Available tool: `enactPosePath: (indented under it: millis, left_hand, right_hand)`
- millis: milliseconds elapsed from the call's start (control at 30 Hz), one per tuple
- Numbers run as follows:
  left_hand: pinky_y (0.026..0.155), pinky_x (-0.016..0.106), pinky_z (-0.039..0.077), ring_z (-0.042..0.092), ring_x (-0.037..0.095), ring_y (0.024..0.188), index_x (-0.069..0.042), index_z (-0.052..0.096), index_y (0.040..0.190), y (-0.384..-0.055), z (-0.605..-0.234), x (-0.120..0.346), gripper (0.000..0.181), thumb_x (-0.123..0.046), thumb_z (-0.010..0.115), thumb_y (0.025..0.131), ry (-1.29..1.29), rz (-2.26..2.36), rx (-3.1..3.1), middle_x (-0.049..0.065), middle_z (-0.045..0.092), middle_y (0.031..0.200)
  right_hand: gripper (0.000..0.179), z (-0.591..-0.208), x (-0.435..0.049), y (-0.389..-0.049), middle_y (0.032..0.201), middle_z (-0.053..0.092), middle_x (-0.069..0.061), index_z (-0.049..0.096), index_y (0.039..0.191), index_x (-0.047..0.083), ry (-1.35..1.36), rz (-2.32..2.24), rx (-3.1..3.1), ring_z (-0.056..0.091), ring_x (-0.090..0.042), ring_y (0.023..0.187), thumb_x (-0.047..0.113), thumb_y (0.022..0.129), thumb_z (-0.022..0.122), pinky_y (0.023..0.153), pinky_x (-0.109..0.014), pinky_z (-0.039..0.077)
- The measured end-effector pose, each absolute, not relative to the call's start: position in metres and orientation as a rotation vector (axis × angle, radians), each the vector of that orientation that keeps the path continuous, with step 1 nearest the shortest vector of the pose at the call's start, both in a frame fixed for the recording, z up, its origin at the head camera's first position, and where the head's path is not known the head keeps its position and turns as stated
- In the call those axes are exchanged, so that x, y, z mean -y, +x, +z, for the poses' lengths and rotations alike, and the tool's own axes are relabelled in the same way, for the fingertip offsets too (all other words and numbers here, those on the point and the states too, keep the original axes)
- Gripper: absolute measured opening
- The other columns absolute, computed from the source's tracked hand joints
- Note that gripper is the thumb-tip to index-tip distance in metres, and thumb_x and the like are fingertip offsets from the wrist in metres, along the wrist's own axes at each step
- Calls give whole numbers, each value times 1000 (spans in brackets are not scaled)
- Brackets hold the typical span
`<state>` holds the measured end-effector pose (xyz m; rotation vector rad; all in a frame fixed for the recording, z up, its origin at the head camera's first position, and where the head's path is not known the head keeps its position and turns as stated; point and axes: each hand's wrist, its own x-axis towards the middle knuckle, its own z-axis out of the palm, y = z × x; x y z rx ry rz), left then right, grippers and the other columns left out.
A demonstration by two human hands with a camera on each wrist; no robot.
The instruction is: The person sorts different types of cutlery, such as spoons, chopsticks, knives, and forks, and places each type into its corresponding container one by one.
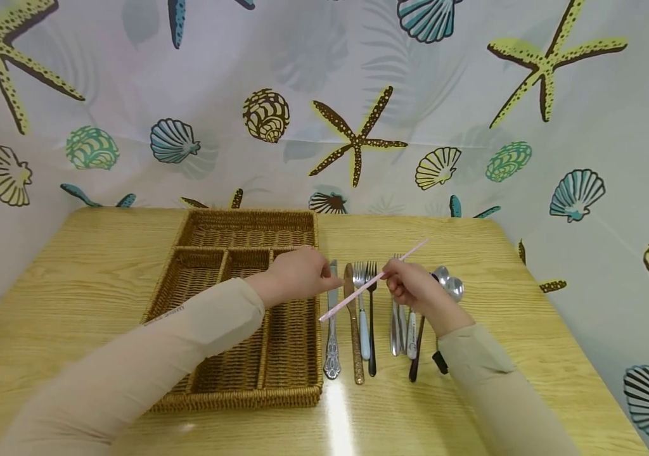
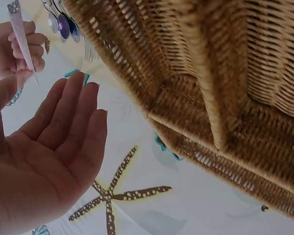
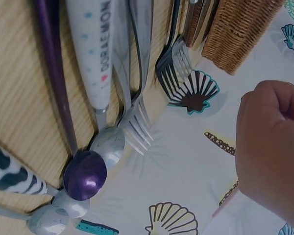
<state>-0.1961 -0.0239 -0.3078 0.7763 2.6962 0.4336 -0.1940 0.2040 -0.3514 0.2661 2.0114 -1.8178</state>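
Observation:
My right hand [image 1: 416,290] grips a slim pink chopstick [image 1: 353,296], held slanting above the cutlery. In the left wrist view the chopstick [image 2: 22,39] has a speckled silvery end and tapers to a point. My left hand [image 1: 297,275] is over the right side of the wicker basket [image 1: 293,398], fingers relaxed and holding nothing, palm visible in the left wrist view. Below and between the hands lie a silver knife [image 1: 332,348], a gold-coloured knife [image 1: 357,351], a blue-handled fork [image 1: 364,332] and a black fork [image 1: 372,342].
Under my right hand lie more forks [image 1: 396,329] and several spoons [image 1: 454,289], one with a purple bowl [image 3: 85,175]. Dividers [image 1: 265,354] split the basket into compartments. A shell-and-starfish patterned cloth [image 1: 216,76] hangs behind the wooden table [image 1: 73,285].

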Motion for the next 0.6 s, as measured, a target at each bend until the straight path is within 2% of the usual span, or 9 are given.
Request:
enactPosePath:
  millis: [100,167,400,600]
  left_hand:
    - [41,22,28,36,7,42,-16,65,69,-193,-310,18,39,-46,54,92,794,474,-2672,-7,46,50]
    - [42,22,29,39,8,45,-16,69,79,-191,-310,15,34,-44,57,91,813,481,-2676,-5,53,56]
    - [49,24,38,49,9,57,-13,70,92,-192,-313,14,15,-26,62,91,867,432,-2761,-2,65,76]
    - [56,26,46,56,11,65,-13,70,96,-196,-315,18,11,-18,62,90,890,370,-2824,-1,68,83]
  right_hand:
    - [23,-351,-201,-193,51,44,8,55,77,10,271,-1897,-1952,32,-4,44,13,94,41,44,-19,28]
    - [25,-350,-198,-191,52,44,7,56,75,11,290,-1955,-1914,33,-4,45,14,96,41,44,-19,28]
    - [28,-347,-187,-187,53,45,7,58,73,14,327,-2057,-1855,35,-4,46,16,97,42,44,-18,29]
    - [29,-348,-181,-185,53,45,7,58,74,13,304,-2047,-1843,36,-4,47,16,97,40,45,-18,28]
